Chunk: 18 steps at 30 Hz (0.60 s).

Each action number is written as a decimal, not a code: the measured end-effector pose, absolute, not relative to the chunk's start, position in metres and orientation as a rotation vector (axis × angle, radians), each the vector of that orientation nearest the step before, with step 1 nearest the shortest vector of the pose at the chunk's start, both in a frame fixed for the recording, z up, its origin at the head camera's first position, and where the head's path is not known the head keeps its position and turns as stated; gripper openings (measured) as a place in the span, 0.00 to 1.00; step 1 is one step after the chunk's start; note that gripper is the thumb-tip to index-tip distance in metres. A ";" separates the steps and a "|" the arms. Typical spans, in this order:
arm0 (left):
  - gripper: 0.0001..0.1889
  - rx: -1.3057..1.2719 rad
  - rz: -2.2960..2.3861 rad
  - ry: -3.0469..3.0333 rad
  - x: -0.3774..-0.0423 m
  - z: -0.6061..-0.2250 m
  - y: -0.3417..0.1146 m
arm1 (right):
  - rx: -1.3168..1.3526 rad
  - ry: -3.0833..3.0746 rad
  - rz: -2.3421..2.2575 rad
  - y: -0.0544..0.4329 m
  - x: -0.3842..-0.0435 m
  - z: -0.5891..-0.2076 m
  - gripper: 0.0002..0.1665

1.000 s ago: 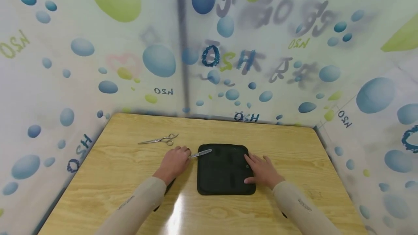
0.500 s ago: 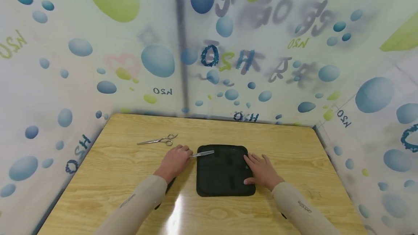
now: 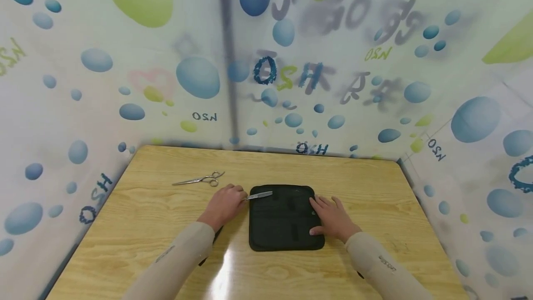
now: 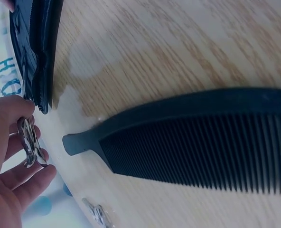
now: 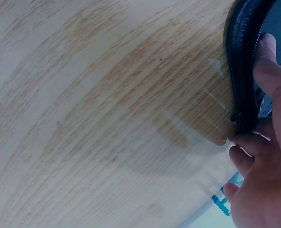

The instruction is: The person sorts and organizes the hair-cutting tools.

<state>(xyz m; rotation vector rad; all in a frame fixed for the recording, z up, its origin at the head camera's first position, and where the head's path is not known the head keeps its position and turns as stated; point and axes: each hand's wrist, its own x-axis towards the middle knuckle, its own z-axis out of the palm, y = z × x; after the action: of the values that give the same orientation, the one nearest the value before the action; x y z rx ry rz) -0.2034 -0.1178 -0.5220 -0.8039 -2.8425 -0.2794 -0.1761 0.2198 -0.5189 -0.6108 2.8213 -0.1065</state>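
My left hand grips a pair of scissors by the handles. Their blades point right and lie over the left part of a black zippered case. In the left wrist view the finger loops of these scissors show between thumb and fingers. My right hand rests on the case's right edge, fingers spread. Its thumb lies inside the zipper line in the right wrist view, with the other fingertips around the edge by the zipper pull.
A second pair of scissors lies on the wooden table at the back left. Beneath my left forearm a black comb lies on the tabletop, mostly covered by the sleeve in the head view. Patterned curtains surround the table.
The scissors in my left hand have slid slightly further right over the case. My right hand stays at its edge. The whole head view has drifted a little.
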 end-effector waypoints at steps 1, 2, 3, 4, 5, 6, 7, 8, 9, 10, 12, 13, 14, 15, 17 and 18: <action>0.04 -0.812 -0.288 -2.835 -0.204 -0.522 -0.117 | -0.613 2.824 -0.104 0.220 -0.176 -0.519 0.56; 0.04 -0.818 -0.291 -2.828 -0.204 -0.523 -0.117 | -0.616 2.826 -0.099 0.219 -0.176 -0.520 0.56; 0.04 -0.823 -0.300 -2.817 -0.205 -0.523 -0.116 | -0.618 2.828 -0.093 0.219 -0.176 -0.520 0.56; 0.03 -0.826 -0.304 -2.809 -0.205 -0.524 -0.116 | -0.617 2.830 -0.086 0.219 -0.176 -0.521 0.56; 0.03 -0.826 -0.307 -2.804 -0.206 -0.525 -0.115 | -0.616 2.831 -0.079 0.219 -0.176 -0.521 0.56; 0.03 -0.827 -0.311 -2.806 -0.206 -0.526 -0.115 | -0.613 2.830 -0.083 0.219 -0.176 -0.521 0.56; 0.03 -0.831 -0.310 -2.804 -0.207 -0.527 -0.115 | -0.611 2.829 -0.085 0.219 -0.176 -0.521 0.56; 0.03 -0.833 -0.312 -2.804 -0.207 -0.528 -0.114 | -0.608 2.828 -0.085 0.219 -0.176 -0.521 0.56; 0.03 -0.834 -0.320 -2.808 -0.207 -0.528 -0.114 | -0.605 2.828 -0.089 0.219 -0.176 -0.521 0.56; 0.03 -0.835 -0.320 -2.817 -0.207 -0.528 -0.114 | -0.602 2.826 -0.092 0.219 -0.176 -0.521 0.56; 0.03 -0.833 -0.327 -2.831 -0.208 -0.528 -0.113 | -0.600 2.824 -0.095 0.219 -0.176 -0.521 0.56; 0.03 -0.831 -0.332 -2.838 -0.208 -0.529 -0.112 | -0.601 2.825 -0.090 0.219 -0.176 -0.521 0.55; 0.03 -0.826 -0.335 -2.846 -0.208 -0.529 -0.111 | -0.601 2.825 -0.086 0.219 -0.176 -0.522 0.55; 0.04 -0.823 -0.339 -2.851 -0.208 -0.529 -0.111 | -0.600 2.826 -0.082 0.219 -0.176 -0.522 0.56; 0.04 -0.820 -0.352 -2.850 -0.209 -0.530 -0.110 | -0.601 2.828 -0.070 0.219 -0.177 -0.522 0.56; 0.04 -0.821 -0.358 -2.850 -0.209 -0.530 -0.109 | -0.600 2.829 -0.068 0.219 -0.177 -0.522 0.56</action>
<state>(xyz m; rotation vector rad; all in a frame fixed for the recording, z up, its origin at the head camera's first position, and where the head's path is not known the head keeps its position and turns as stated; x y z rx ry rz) -0.2092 -0.1091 -0.5300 -0.8210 -2.8502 -0.3575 -0.1770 0.2191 -0.5222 -0.5996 2.8285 -0.0678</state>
